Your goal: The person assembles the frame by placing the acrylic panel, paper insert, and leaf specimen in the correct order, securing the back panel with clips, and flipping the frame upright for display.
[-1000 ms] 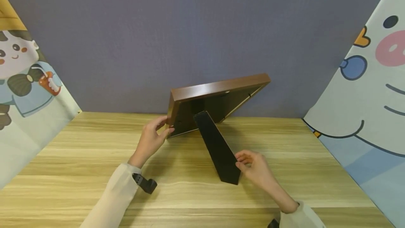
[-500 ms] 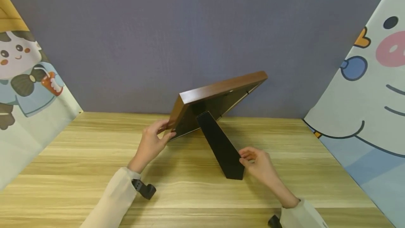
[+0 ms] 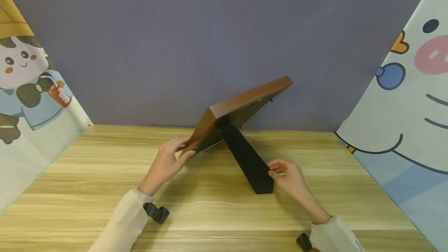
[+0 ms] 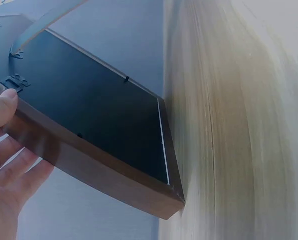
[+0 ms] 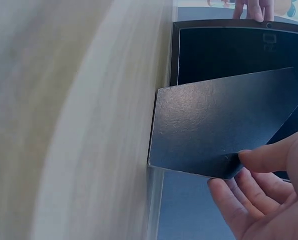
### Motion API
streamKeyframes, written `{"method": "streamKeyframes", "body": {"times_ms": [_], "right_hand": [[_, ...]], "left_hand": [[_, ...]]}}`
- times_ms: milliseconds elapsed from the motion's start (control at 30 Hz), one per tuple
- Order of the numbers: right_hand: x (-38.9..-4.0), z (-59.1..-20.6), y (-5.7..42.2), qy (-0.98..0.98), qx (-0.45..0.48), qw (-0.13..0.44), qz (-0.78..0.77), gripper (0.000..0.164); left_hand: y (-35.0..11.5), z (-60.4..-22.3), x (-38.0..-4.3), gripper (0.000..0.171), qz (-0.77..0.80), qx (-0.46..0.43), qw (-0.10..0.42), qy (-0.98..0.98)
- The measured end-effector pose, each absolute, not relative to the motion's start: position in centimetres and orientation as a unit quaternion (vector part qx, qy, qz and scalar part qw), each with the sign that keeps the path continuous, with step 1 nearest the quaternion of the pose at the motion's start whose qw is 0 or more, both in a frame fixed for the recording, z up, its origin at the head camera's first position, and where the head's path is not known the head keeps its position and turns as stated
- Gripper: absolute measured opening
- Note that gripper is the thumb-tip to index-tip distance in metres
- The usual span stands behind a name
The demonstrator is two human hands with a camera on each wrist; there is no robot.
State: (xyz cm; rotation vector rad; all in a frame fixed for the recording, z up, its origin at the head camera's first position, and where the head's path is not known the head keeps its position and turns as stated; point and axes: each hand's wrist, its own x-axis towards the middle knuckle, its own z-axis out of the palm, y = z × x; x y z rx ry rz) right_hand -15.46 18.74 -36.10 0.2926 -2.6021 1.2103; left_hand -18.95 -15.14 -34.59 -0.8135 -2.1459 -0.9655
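Observation:
A brown picture frame (image 3: 246, 100) leans back on the table with its black back turned towards me. Its black easel stand (image 3: 246, 160) is swung out, the wide foot on the wood. My left hand (image 3: 168, 162) grips the frame's left side; in the left wrist view the thumb lies on the back edge and the other fingers pass behind the brown moulding (image 4: 109, 165). At the stand's right edge, near the foot, my right hand (image 3: 290, 180) pinches the board; the right wrist view has the thumb on the stand's face (image 5: 213, 120). The frame's front is hidden.
The wood-grain table (image 3: 140, 236) ends at a grey-purple back panel (image 3: 175, 49). Cartoon-printed panels stand at the left (image 3: 35, 158) and right (image 3: 381, 119). A small black camera sits on each wrist, the left one (image 3: 157, 213) and the right one (image 3: 304, 241).
The picture frame has turned: its near top corner has shifted right and slightly down. The stand's foot has slid right and a little away, with my right hand moving along.

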Motion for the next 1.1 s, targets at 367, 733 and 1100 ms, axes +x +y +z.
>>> {"method": "streamKeyframes", "body": {"times_ms": [367, 733, 1100], "right_hand": [[-16.4, -36.5, 19.4, -0.895, 0.094, 0.135, 0.415, 0.015], [-15.4, -35.7, 18.6, -0.902, 0.079, 0.197, 0.376, 0.015], [-13.5, -35.1, 17.1, -0.928, 0.086, 0.147, 0.332, 0.018]], "left_hand": [[-15.0, -34.2, -18.4, 0.034, -0.342, -0.339, 0.317, -0.817], [-14.6, -34.1, -18.1, 0.03, -0.344, -0.34, 0.324, -0.813], [-14.5, -34.0, -17.9, 0.039, -0.336, -0.33, 0.313, -0.825]]}}
